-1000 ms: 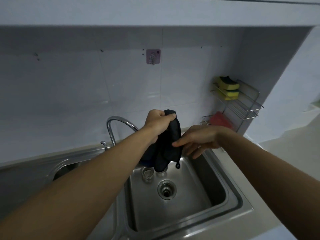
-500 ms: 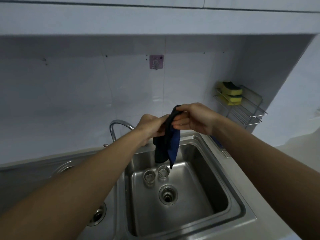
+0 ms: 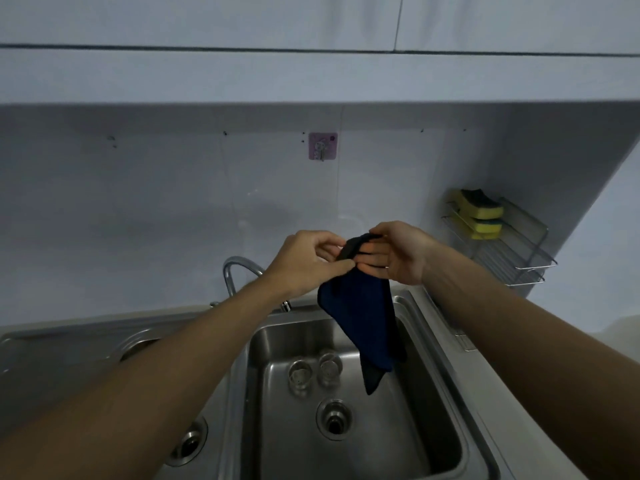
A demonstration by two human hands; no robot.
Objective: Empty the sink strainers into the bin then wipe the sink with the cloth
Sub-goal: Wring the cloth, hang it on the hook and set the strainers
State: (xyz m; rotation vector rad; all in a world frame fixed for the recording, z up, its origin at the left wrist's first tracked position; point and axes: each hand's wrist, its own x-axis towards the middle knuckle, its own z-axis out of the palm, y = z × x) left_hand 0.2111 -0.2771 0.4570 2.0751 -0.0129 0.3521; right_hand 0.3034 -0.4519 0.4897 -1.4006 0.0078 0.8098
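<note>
Both hands raised higher, cloth (image 3: 363, 323) now unfolded, hanging over sink (image 3: 433, 445).

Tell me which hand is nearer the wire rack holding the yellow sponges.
Right. The right hand pinches the cloth on the side facing the wire rack; the left hand grips the cloth's other side, nearer the faucet.

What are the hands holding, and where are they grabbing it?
Both the left hand and right hand pinch the dark blue cloth at its top edge.
</note>
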